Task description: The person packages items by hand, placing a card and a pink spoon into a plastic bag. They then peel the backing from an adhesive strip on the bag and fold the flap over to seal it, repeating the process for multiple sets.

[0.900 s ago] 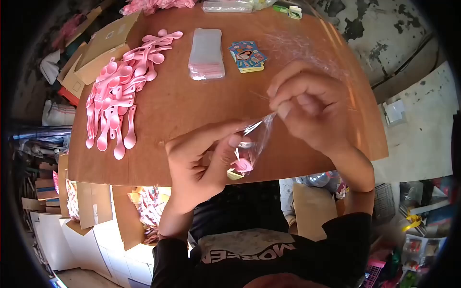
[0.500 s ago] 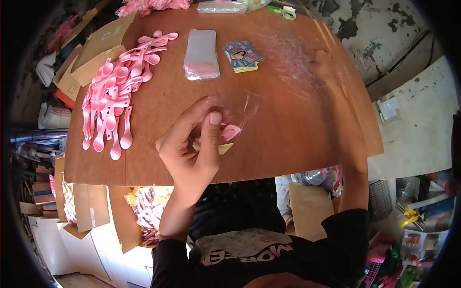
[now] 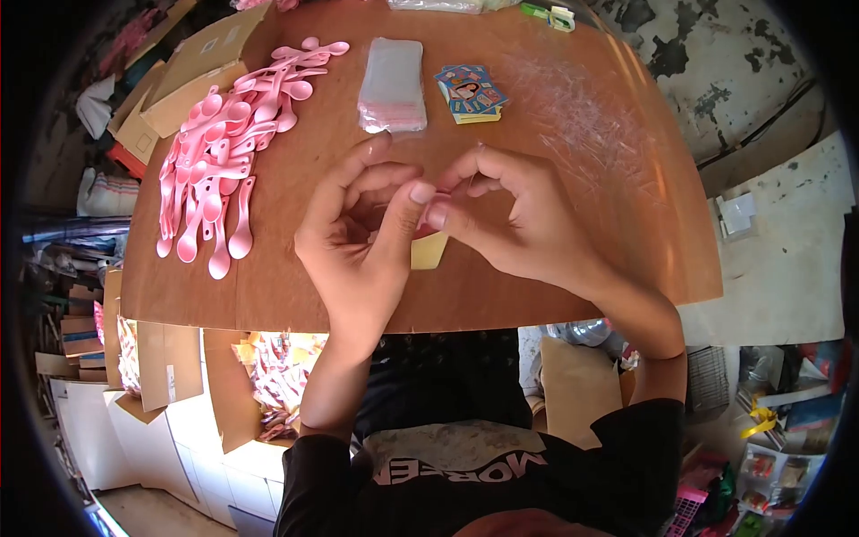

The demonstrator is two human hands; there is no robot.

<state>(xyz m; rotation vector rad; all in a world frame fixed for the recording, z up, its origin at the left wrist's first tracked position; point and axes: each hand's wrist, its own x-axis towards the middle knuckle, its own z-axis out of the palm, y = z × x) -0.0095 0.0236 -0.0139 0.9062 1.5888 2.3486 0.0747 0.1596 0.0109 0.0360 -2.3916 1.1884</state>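
Note:
My left hand (image 3: 353,242) is closed around a small clear plastic bag, largely hidden by the fingers. Below the thumbs, part of a pink spoon (image 3: 426,229) and a yellow card (image 3: 429,252) show at the bag. From the other side my right hand (image 3: 528,215) pinches with thumb and forefinger, its thumb tip touching the left thumb. What lies in that pinch is too small to make out. Beyond the hands are a stack of clear plastic bags (image 3: 394,80), a stack of printed cards (image 3: 472,91) and scattered thin clear strips (image 3: 586,125).
A heap of pink spoons (image 3: 215,161) covers the left of the wooden table (image 3: 295,295). Behind it stands a cardboard box (image 3: 210,67). Below the front edge, an open carton (image 3: 228,385) holds packed items. A green-and-white object (image 3: 548,15) lies at the far edge.
My right hand has come left from the clear strips to meet my left hand at the bag. The left hand stays closed on the bag. The camera view has shifted slightly.

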